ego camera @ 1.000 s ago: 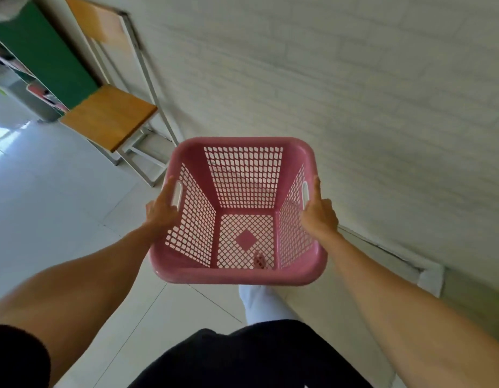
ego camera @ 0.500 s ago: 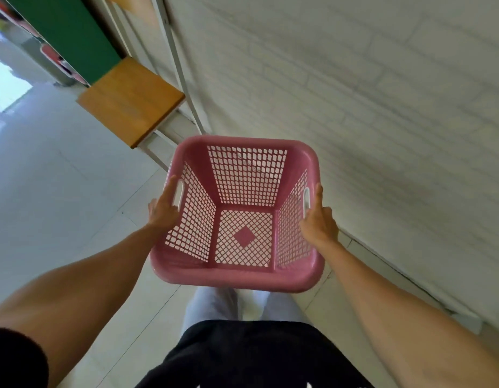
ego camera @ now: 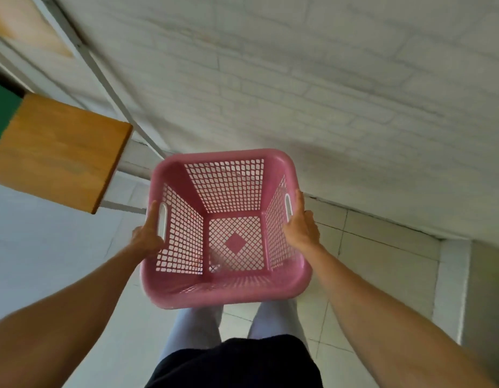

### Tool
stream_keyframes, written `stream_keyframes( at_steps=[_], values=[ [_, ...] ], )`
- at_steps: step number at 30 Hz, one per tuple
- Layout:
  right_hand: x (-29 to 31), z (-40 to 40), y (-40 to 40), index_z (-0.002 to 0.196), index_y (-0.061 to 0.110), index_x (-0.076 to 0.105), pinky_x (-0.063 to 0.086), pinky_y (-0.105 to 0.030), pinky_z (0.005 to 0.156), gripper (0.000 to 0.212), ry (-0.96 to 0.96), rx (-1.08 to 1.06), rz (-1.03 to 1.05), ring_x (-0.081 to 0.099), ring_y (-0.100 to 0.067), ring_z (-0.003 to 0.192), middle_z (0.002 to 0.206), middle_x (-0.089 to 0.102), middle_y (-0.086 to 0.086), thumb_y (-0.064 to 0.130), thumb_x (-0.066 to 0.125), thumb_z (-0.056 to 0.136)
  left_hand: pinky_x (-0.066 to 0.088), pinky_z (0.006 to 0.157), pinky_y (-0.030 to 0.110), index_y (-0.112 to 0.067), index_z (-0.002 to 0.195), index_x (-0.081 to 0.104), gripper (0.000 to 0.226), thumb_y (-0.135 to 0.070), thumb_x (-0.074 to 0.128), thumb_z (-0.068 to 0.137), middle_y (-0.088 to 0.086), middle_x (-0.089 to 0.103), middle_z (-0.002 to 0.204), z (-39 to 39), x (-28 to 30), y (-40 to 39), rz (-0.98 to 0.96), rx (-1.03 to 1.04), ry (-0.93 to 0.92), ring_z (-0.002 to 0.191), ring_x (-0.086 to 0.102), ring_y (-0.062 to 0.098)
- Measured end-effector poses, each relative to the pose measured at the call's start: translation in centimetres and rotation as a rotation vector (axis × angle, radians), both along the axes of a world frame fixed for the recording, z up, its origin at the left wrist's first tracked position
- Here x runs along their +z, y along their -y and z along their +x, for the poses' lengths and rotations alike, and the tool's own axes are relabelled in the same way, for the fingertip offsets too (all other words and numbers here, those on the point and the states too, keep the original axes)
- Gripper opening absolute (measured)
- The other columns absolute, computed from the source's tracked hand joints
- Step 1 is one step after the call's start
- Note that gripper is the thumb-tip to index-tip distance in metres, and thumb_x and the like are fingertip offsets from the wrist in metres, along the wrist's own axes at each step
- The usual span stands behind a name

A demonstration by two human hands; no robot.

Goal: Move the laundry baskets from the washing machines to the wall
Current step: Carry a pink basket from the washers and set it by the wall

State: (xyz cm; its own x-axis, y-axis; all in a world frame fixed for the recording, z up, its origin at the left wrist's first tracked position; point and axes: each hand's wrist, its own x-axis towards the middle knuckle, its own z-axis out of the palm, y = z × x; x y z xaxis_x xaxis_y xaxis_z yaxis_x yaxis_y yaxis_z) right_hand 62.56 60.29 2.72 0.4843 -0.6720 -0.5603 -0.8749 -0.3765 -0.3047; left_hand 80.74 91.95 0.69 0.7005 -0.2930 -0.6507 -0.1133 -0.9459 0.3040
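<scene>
Head view: one moment recorded from above, looking forward and down; both arms are seen reaching out in front of the body
Laundry basket (ego camera: 228, 295): pink plastic, square with rounded corners; lattice walls and a lattice floor with a solid diamond at the centre; nothing is seen inside; it is held off the floor, in front of the legs, its far rim close to the foot of the wall; a slot handle is cut into each side wall
Left hand (ego camera: 146, 238): closed on the left side of the basket at the slot handle; the thumb is laid along the rim, the remaining fingers are hidden outside the wall
Right hand (ego camera: 301, 225): closed on the right side of the basket at the opposite slot handle; the thumb is laid along the rim, the other fingers are hidden behind it
Wall (ego camera: 326, 93): white painted brick; it fills the upper part of the view, directly beyond the basket
Floor (ego camera: 382, 264): pale tiles with dark joints; seen beneath and to both sides of the basket
Desk (ego camera: 57, 155): wooden top on a pale metal frame; set to the left of the basket, against the wall, apart from the basket
Clothing: dark top at the lower edge; light trousers are seen below the basket
</scene>
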Motion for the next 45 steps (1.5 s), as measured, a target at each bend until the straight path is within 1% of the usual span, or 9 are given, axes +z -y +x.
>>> stream_keyframes(
  at_steps=[7,12,15,20,27,32,35,39,45],
  values=[
    [-4.9,2.3,-3.0,0.156,0.042,-0.004,0.062,-0.047,0.050,0.085,-0.009,-0.179,0.017,0.071,-0.033,0.063,0.106,0.061,-0.021,0.012,0.055,0.102,0.056,0.071,0.041,-0.037,0.150,-0.018,0.110,-0.025,0.069,0.084,0.025,0.057,0.131,6.4,-3.9,-0.1,0.011,-0.184,-0.011,0.092,0.069,0.037],
    [-9.7,4.7,-3.7,0.146,0.033,0.016,0.060,-0.039,0.042,0.062,-0.023,-0.273,0.017,0.071,-0.030,0.059,0.103,0.062,-0.017,0.014,0.054,0.101,0.048,0.048,0.026,-0.032,0.155,-0.001,0.092,-0.022,0.063,0.090,0.022,0.065,0.115,9.8,-8.5,-0.1,-0.107,-0.181,0.101,0.063,0.064,0.023],
    [-13.4,5.9,-3.5,0.142,0.024,0.024,0.051,-0.026,0.034,0.053,-0.058,-0.286,0.057,0.069,-0.023,0.055,0.101,0.063,-0.015,0.008,0.053,0.100,0.047,0.049,0.023,-0.025,0.156,0.005,0.083,-0.020,0.059,0.093,0.021,0.069,0.098,11.6,-11.6,0.2,-0.188,-0.177,0.140,0.057,0.058,0.018],
    [-19.3,7.5,-3.0,0.142,0.013,0.031,0.040,-0.013,0.028,0.048,-0.081,-0.303,0.088,0.063,-0.015,0.053,0.100,0.064,-0.014,0.001,0.048,0.099,0.060,0.060,0.046,-0.021,0.155,0.014,0.074,-0.012,0.056,0.094,0.019,0.068,0.088,14.1,-16.9,0.7,-0.304,-0.176,0.247,0.060,0.062,0.024],
    [-22.8,8.6,-4.5,0.135,0.008,0.036,0.058,-0.035,0.051,0.050,-0.060,-0.364,0.011,0.067,-0.026,0.068,0.109,0.064,-0.017,0.001,0.054,0.089,0.059,0.069,0.052,-0.046,0.151,-0.002,0.083,-0.022,0.053,0.095,0.021,0.059,0.111,15.2,-21.2,1.0,-0.224,-0.086,0.216,0.090,0.065,0.034],
    [-20.8,8.9,-4.6,0.141,0.014,0.030,0.064,-0.043,0.062,0.053,-0.087,-0.336,0.102,0.072,-0.034,0.082,0.115,0.060,-0.019,0.007,0.057,0.096,0.057,0.075,0.057,-0.042,0.152,-0.003,0.089,-0.025,0.060,0.091,0.024,0.058,0.118,15.1,-19.7,1.4,-0.117,-0.110,0.184,0.100,0.062,0.040],
    [-17.4,8.3,-5.0,0.143,0.016,0.029,0.065,-0.048,0.063,0.056,-0.065,-0.378,0.136,0.072,-0.034,0.083,0.119,0.057,-0.018,0.014,0.062,0.097,0.056,0.080,0.055,-0.032,0.148,0.023,0.066,-0.019,0.054,0.091,0.023,0.059,0.115,14.2,-17.1,2.4,-0.084,-0.088,0.126,0.104,0.059,0.043],
    [-11.8,5.5,-7.1,0.155,0.006,0.018,0.048,-0.023,0.047,0.079,-0.066,-0.431,0.168,0.068,-0.028,0.087,0.136,0.054,-0.021,0.037,0.063,0.098,0.056,0.078,0.045,-0.008,0.129,0.054,0.038,-0.007,0.051,0.091,0.021,0.065,0.116,11.1,-11.0,3.7,-0.147,-0.219,0.112,0.101,0.064,0.040],
    [-2.8,0.5,-10.1,0.155,0.005,0.028,0.052,-0.040,0.099,0.065,-0.029,-0.483,0.236,0.058,-0.035,0.127,0.145,0.049,-0.021,0.020,0.059,0.100,0.052,0.082,0.036,0.003,0.108,0.068,0.027,0.003,0.054,0.085,0.020,0.071,0.107,3.3,-0.6,8.6,-0.184,-0.430,0.062,0.097,0.067,0.037]
  ],
)
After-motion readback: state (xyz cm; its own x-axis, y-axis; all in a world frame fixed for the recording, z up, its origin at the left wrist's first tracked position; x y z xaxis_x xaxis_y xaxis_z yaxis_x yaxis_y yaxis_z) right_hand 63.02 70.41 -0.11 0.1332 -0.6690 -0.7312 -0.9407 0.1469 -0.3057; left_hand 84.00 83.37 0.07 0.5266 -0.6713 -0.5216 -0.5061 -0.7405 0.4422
